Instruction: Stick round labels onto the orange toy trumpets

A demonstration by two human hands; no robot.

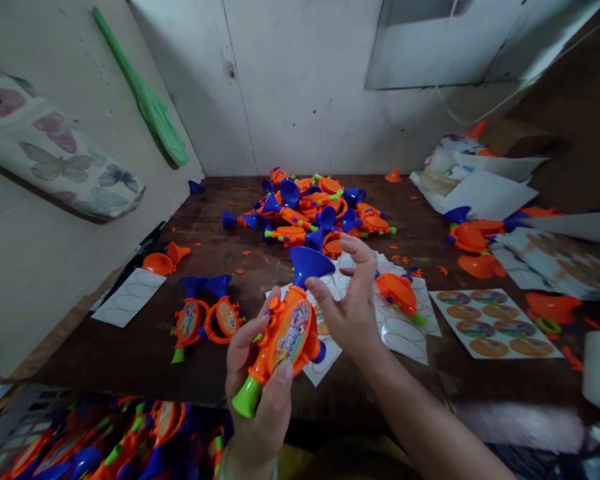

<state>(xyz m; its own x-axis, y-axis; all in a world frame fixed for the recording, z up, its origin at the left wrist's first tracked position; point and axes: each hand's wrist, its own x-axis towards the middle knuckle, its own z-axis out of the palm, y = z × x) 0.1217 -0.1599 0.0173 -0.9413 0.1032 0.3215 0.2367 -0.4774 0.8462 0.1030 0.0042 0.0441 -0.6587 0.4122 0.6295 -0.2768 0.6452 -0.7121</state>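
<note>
Sticker sheets [495, 325] and a heap of plastic toy trumpets [305, 210] cover the tabletop [130, 353] beyond the fingers. The left hand [257, 393] grips an orange toy trumpet [290, 340] in curled fingers [240, 353], while the right hand [345, 307] hovers with its fingers [360, 260] spread open, just beside it. The trumpet has a blue bell, green mouthpiece and printed sticker.

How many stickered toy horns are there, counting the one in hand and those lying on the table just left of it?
Toy horn in the left hand: 1
Toy horns on the table: 2
Total: 3
</note>
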